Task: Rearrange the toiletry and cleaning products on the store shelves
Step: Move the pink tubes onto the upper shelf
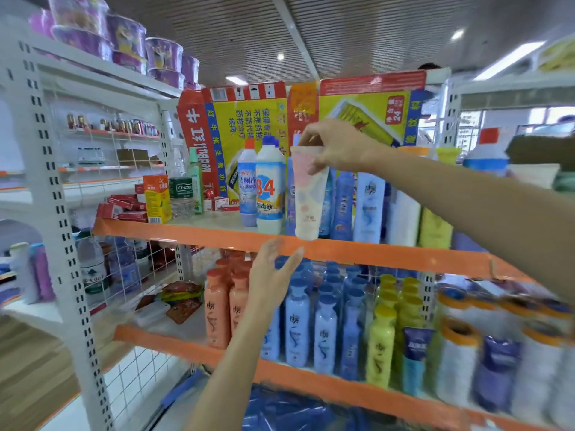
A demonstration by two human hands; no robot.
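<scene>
My right hand [339, 147] pinches the crimped top of a white tube with pastel spots [308, 197], holding it cap down at the front edge of the upper orange-edged shelf [373, 253]. Left of the tube stand a white "84" disinfectant bottle [270, 188] and a slimmer blue-and-white cleaner bottle [247, 185]. Blue and pale shampoo bottles [357, 206] stand just right of the tube. My left hand [273, 272] hovers below that shelf edge, fingers straight and spread, holding nothing, in front of the lower shelf's bottles.
The lower shelf [311, 390] holds orange bottles [217, 309], blue bottles [298, 325], yellow-green bottles [382, 343] and white rolls [457, 362]. Flattened cardboard cartons [249, 119] back the upper shelf. Small boxes [157, 199] and a water bottle [180, 191] stand at its left. Purple noodle cups [124, 38] sit on top.
</scene>
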